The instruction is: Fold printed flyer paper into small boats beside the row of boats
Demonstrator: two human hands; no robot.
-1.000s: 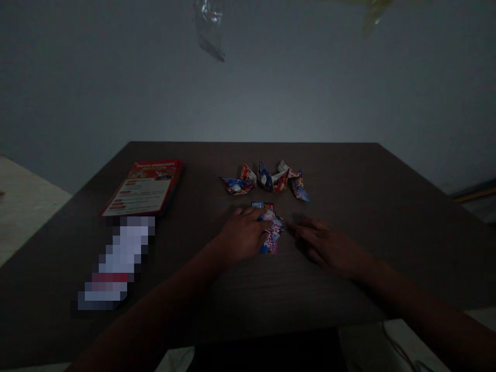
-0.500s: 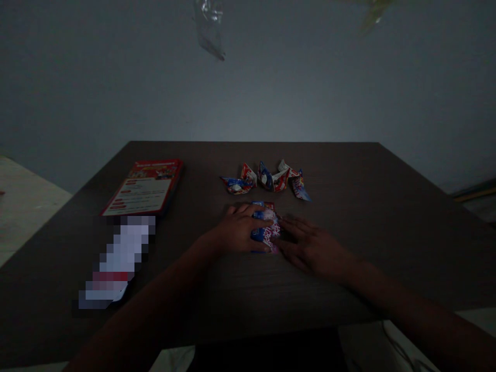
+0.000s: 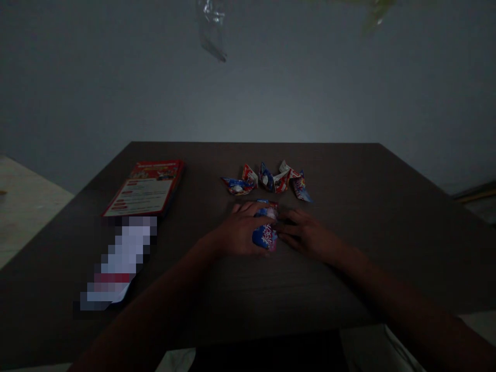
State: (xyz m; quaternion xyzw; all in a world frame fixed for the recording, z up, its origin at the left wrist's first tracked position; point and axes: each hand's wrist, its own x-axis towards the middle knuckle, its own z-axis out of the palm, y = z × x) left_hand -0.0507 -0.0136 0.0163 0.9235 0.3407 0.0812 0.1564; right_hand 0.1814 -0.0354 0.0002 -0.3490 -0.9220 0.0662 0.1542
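As both press down | left hand (image 3: 241, 231) | right hand (image 3: 307, 236) | on wrapper (image 3: 265, 237)

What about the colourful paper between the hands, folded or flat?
Folded, it seems: the paper bulges up, pressed between left hand and right hand. Dim light hides creases.

Blue, pink-lettered wrapper (image 3: 265, 236), dark-brown table (image 3: 387, 206)

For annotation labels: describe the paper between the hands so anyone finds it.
On the dark table, near its middle, the left hand and right hand meet on one blue-and-pink printed paper. Unlike the row of folded pieces behind it, it alone is touched.
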